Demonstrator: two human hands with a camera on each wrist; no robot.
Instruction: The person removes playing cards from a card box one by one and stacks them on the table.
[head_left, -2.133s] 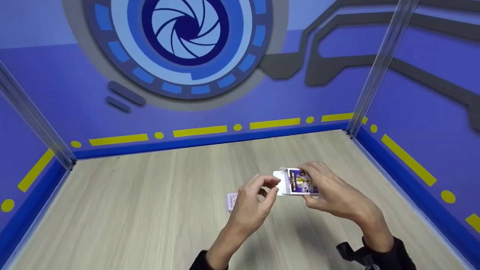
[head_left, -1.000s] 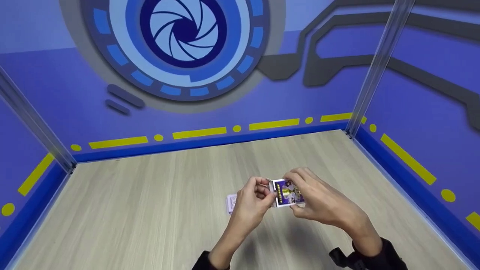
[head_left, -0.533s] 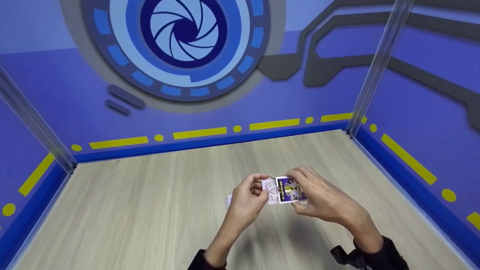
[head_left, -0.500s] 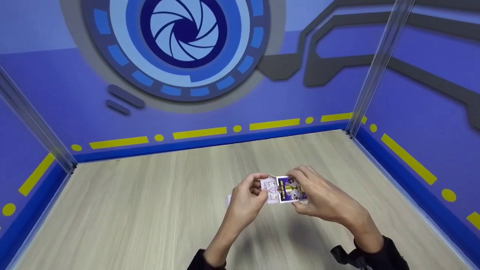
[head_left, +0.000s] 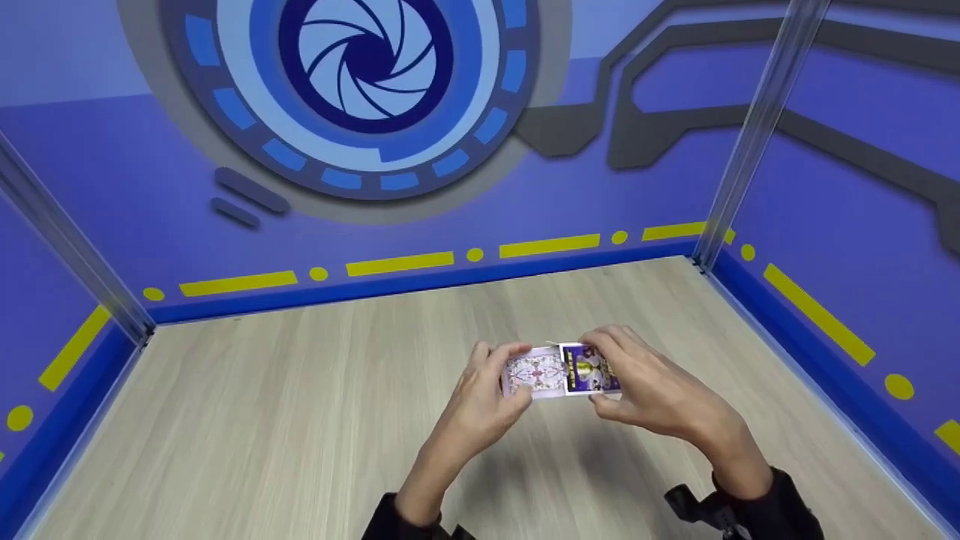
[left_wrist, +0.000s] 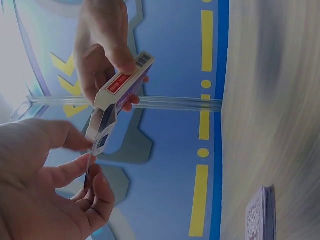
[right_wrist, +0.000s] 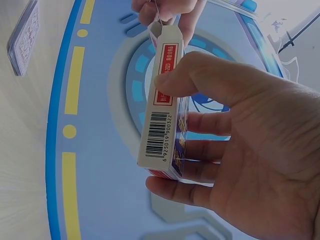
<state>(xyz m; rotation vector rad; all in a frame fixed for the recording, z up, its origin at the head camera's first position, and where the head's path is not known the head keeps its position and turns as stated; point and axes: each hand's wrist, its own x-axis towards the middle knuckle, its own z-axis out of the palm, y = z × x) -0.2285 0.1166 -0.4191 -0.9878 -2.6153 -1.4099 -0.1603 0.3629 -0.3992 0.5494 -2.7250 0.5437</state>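
My left hand point(head_left: 476, 405) pinches a playing card point(head_left: 536, 369) with a pink-and-white patterned back between thumb and fingers. Edge-on in the left wrist view, it looks very thin; whether more than one card is there I cannot tell. Its right end is still inside the open end of a purple card box point(head_left: 589, 367). Thumb and fingers of my right hand point(head_left: 664, 382) grip that box by its long edges, above the table. A barcode and red label mark the side of the box point(right_wrist: 161, 127) in the right wrist view.
A stack of playing cards point(left_wrist: 261, 215) lies on the wooden table point(head_left: 300, 420); in the head view my left hand hides it. Blue printed panels point(head_left: 525, 187) wall the table at the back and sides.
Earlier my left hand was at the box's open flap. It has since moved left with the card, and much more of the card shows outside the box. The right hand keeps its grip.
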